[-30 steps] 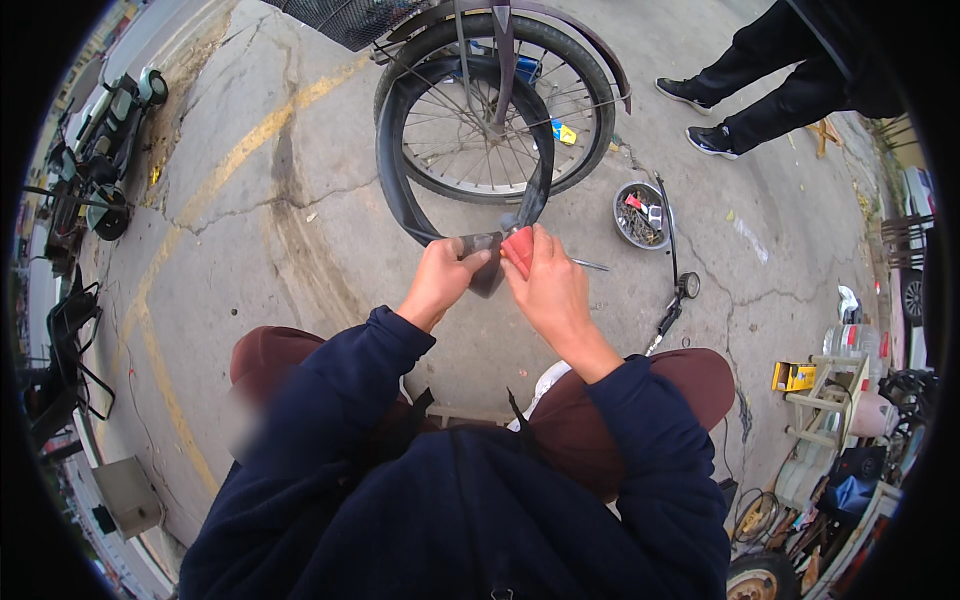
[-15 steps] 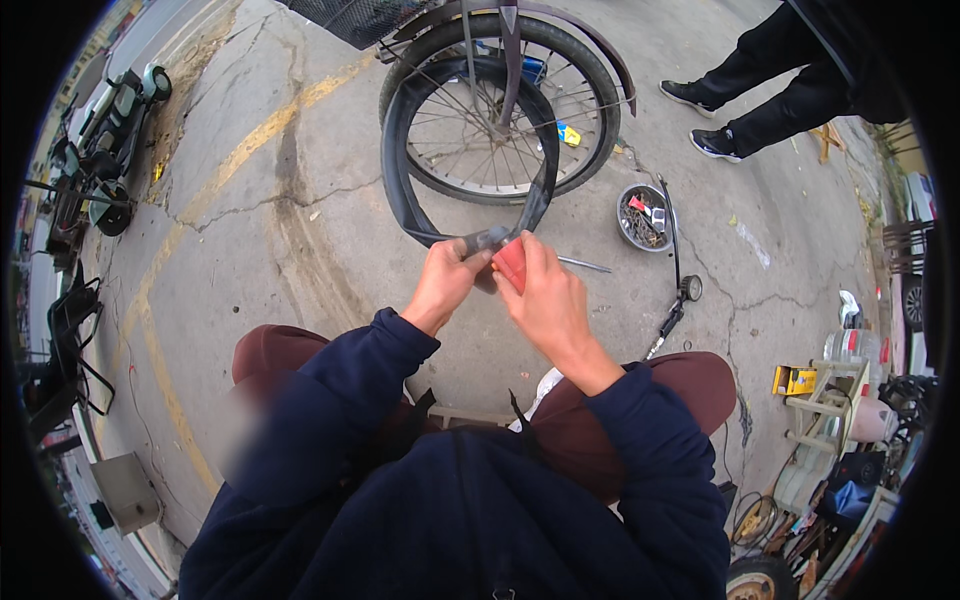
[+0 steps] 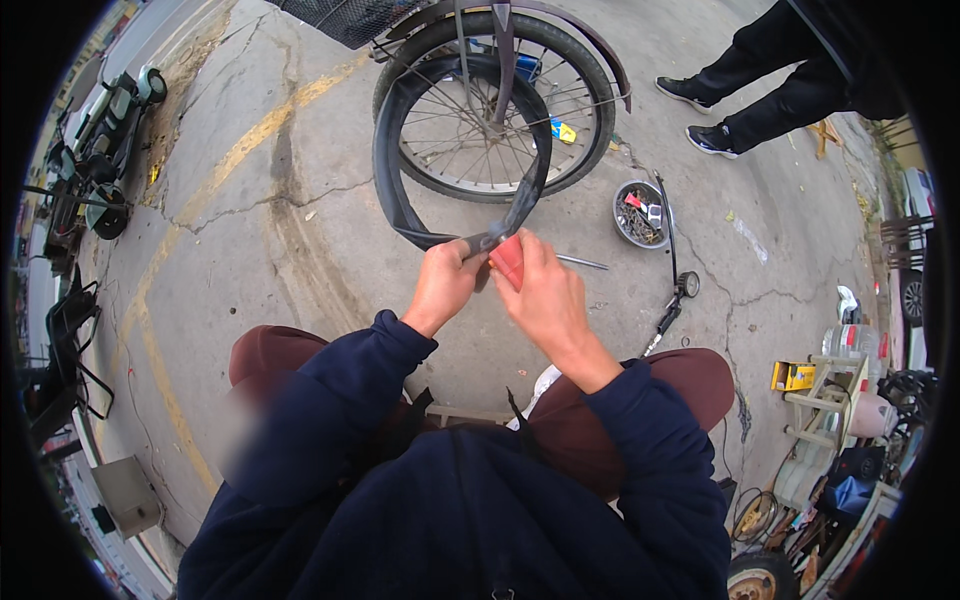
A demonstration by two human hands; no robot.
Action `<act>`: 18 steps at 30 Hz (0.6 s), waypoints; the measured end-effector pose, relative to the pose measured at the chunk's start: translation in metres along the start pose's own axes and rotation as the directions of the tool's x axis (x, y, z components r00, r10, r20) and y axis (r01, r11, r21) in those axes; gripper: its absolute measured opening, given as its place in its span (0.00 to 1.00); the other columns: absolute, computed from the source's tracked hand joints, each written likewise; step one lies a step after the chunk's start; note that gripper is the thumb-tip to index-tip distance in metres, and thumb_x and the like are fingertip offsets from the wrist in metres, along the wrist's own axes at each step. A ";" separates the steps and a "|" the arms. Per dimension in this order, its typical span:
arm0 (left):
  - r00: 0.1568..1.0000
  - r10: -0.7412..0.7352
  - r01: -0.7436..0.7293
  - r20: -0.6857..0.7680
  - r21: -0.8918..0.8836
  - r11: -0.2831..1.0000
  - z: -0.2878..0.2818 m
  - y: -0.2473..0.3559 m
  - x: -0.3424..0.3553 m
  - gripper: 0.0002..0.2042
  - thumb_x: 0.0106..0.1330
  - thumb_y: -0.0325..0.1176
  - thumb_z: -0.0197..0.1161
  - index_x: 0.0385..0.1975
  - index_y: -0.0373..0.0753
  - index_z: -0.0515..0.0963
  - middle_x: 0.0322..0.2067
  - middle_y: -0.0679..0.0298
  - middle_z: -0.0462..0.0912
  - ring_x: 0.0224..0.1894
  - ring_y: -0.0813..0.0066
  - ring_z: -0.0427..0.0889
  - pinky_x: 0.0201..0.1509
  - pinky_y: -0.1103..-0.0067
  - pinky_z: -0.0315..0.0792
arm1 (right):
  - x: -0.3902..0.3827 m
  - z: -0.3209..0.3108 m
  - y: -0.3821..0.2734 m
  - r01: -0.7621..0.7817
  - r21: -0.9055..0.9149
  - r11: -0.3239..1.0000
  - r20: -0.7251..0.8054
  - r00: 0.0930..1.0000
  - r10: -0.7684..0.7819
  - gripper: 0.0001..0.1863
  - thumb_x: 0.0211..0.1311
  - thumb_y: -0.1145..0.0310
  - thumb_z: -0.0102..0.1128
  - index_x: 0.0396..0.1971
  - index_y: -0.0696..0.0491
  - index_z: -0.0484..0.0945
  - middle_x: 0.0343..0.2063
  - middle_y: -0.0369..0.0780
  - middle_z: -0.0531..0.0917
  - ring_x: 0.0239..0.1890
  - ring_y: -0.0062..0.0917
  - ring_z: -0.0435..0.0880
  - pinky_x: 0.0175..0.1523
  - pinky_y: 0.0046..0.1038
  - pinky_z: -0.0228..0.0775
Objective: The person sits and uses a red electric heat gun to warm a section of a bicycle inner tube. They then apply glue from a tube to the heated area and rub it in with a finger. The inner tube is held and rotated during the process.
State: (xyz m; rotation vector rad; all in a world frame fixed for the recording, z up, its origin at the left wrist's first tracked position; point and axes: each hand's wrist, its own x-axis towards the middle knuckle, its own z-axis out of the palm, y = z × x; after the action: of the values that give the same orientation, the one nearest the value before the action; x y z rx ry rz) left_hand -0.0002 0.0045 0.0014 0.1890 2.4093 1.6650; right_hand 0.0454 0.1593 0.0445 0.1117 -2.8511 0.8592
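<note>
A black inner tube loops in front of the bicycle wheel, its near section raised between my hands. My left hand grips that section with thumb and fingers. My right hand is closed round a red squeeze tube, whose tip is at a greyish spot on the rubber; whether it touches is hard to tell. A thin metal rod lies on the ground just beyond my right hand.
A metal bowl of small parts and a pump with gauge sit at right. A person's legs stand upper right. A scooter is at left; a small ladder and clutter at lower right. The concrete is cracked.
The rubber section between my hands has tilted toward horizontal, and my right hand with the red tube has moved slightly down and left. The tube's loop has shifted slightly.
</note>
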 end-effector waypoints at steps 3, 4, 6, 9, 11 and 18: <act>0.999 0.043 -0.042 -0.016 0.066 0.997 0.000 0.000 -0.001 0.11 0.65 0.28 0.61 0.22 0.29 0.79 0.16 0.57 0.79 0.19 0.69 0.79 0.27 0.73 0.71 | -0.001 0.000 -0.001 0.000 -0.001 1.000 0.009 1.000 0.000 0.32 0.56 0.59 0.68 0.56 0.61 0.70 0.42 0.52 0.82 0.35 0.47 0.85 0.36 0.41 0.79; 0.999 0.039 -0.039 -0.012 0.061 0.997 -0.001 0.000 -0.001 0.11 0.64 0.28 0.61 0.22 0.28 0.79 0.16 0.56 0.79 0.19 0.68 0.79 0.27 0.73 0.71 | -0.001 0.000 -0.001 0.000 -0.004 1.000 0.007 1.000 0.000 0.32 0.56 0.59 0.68 0.55 0.61 0.70 0.42 0.52 0.82 0.35 0.47 0.85 0.36 0.41 0.79; 1.000 0.013 -0.013 -0.005 0.062 0.998 -0.001 0.001 0.000 0.11 0.64 0.28 0.61 0.22 0.28 0.79 0.16 0.56 0.79 0.19 0.67 0.79 0.27 0.73 0.71 | -0.001 0.000 -0.001 0.003 -0.005 1.000 0.006 1.000 -0.003 0.31 0.56 0.59 0.68 0.55 0.62 0.70 0.42 0.52 0.82 0.35 0.47 0.85 0.36 0.41 0.79; 1.000 0.019 -0.018 -0.012 0.065 0.998 -0.002 0.003 0.001 0.10 0.64 0.28 0.61 0.22 0.28 0.79 0.16 0.55 0.79 0.19 0.66 0.79 0.27 0.72 0.72 | -0.001 0.001 0.000 0.026 -0.007 1.000 -0.015 1.000 -0.026 0.31 0.56 0.60 0.69 0.55 0.62 0.70 0.40 0.52 0.82 0.34 0.47 0.85 0.35 0.40 0.79; 1.000 0.022 -0.022 -0.009 0.071 0.997 -0.002 0.004 0.000 0.10 0.63 0.28 0.61 0.22 0.28 0.79 0.16 0.53 0.79 0.19 0.64 0.80 0.27 0.71 0.72 | -0.001 0.002 0.001 0.049 -0.025 0.998 -0.070 0.996 -0.051 0.30 0.54 0.63 0.69 0.54 0.62 0.69 0.36 0.51 0.81 0.31 0.45 0.85 0.33 0.39 0.79; 1.000 0.025 -0.025 0.002 0.167 0.986 -0.002 -0.004 0.001 0.10 0.61 0.30 0.64 0.23 0.28 0.79 0.21 0.46 0.79 0.25 0.50 0.81 0.31 0.67 0.73 | 0.000 0.004 0.001 0.048 -0.029 0.998 -0.033 0.998 -0.049 0.30 0.55 0.62 0.69 0.53 0.61 0.69 0.37 0.51 0.81 0.32 0.45 0.85 0.33 0.39 0.79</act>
State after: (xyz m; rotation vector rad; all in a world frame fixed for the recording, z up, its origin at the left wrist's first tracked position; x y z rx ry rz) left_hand -0.0019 0.0014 -0.0013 0.2456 2.5570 1.4714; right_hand 0.0452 0.1585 0.0406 0.1608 -2.8154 0.8027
